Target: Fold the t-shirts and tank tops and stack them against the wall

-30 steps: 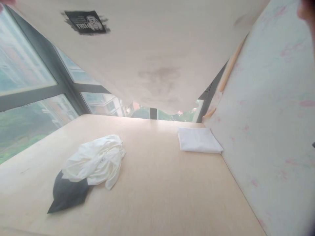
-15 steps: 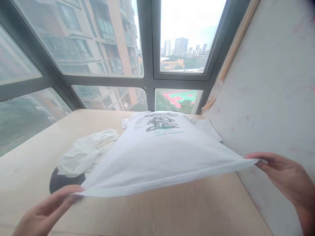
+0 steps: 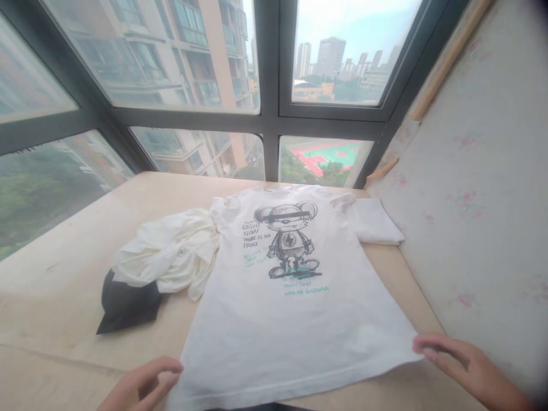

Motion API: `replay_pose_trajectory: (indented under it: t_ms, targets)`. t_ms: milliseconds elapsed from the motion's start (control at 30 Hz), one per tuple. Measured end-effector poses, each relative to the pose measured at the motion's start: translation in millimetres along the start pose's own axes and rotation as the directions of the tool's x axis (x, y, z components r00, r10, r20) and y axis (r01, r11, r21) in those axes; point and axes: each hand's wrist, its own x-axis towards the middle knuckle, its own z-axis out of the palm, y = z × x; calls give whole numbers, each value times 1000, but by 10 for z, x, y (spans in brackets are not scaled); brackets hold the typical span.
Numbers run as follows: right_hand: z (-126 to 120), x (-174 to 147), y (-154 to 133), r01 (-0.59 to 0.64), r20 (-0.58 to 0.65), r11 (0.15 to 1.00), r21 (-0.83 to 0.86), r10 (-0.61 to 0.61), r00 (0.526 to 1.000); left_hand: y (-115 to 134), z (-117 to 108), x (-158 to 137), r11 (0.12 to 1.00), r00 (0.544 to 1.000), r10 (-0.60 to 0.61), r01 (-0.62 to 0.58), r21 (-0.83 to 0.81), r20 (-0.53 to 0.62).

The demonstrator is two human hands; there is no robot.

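So the white T-shirt (image 3: 295, 319) is front side up on the pale wooden surface (image 3: 64, 297), collar at the far end toward the window, hem at the near end. The cartoon print (image 3: 293, 242) faces up and reads the right way round from here. I'd call this the spreading-and-straightening step, and it looks mostly there: the body is pretty smooth, but the sleeves at its far corners look bunched.

Left hand (image 3: 143, 385) is at the shirt's left edge, just up from the hem corner. Thumb and finger tips nearly meet, but honestly I can't tell if there's cloth between them. Right hand (image 3: 454, 359) is at the right hem corner, and there the fingertips look pinched onto the fabric.

Around the shirt: a crumpled cream garment (image 3: 166, 251) sits right up against its left sleeve (can't tell if it's tucked under), with a black item (image 3: 128, 305) poking out on the side toward the left hand. A folded white cloth (image 3: 377, 220) is by the right sleeve, partly hidden by it.

IMO whatever the next move is, it calls for a light, even touch at both hem corners: yank one side and the body skews. Those sleeves would need a reach to the shirt's far end, minding the cream pile.
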Motion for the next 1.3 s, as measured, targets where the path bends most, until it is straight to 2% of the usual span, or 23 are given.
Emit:
replay_pose_trajectory:
  t_ms: [67,133,200,233,267,333,433,533,600,767,833,900,967,1033,1167,1233,1300]
  targets:
    - [43,122,-44,72,16,988,-137,-71,997,106,-54,210,993,987,41,-22,119,-155]
    - [178,317,-212,162,-11,959,-231,-169,986,248,-74,525,960,924,172,-79,270,-342]
    - [411,528,-504,273,-23,922,-273,-290,957,393,-65,897,880,849,340,-136,456,-403]
    - [557,622,-684,335,-9,898,-286,-352,936,450,-55,1083,828,831,386,-121,547,-401]
    - [715,704,-877,404,28,865,-297,-415,909,489,-46,1256,782,825,403,-86,617,-396]
    - [1044,823,-1265,530,126,787,-316,-519,845,495,-43,1543,725,843,370,2,689,-391]
    - [1508,903,-1736,668,283,669,-325,-606,744,345,-91,1791,716,865,308,64,695,-397]
    - [1895,920,-1985,757,395,584,-293,-647,652,133,-187,1886,732,851,297,87,675,-432]
    - [2103,917,-2046,784,423,558,-271,-662,618,20,-272,1930,745,843,283,106,658,-457]
    - [2421,907,-2086,777,398,564,-281,-668,629,-68,-523,2082,763,839,254,131,633,-480]
    - [2470,911,-2116,774,392,570,-277,-668,632,9,-568,2095,768,836,238,150,623,-495]
    - [2476,916,-2145,771,387,575,-273,-668,636,152,-508,2020,771,826,233,164,615,-513]
    - [2430,914,-2138,769,376,577,-274,-671,638,317,-311,1836,775,833,257,126,620,-490]
    - [2322,902,-2057,751,350,586,-305,-664,661,441,3,1567,777,860,304,25,630,-410]
    - [1962,854,-1618,632,238,628,-455,-598,765,436,639,1009,742,881,385,-118,660,-275]
    - [1773,806,-1319,580,188,627,-520,-578,794,355,798,832,728,886,387,-125,674,-254]
    - [1626,734,-1037,538,139,621,-570,-573,808,291,833,748,734,895,361,-100,672,-262]
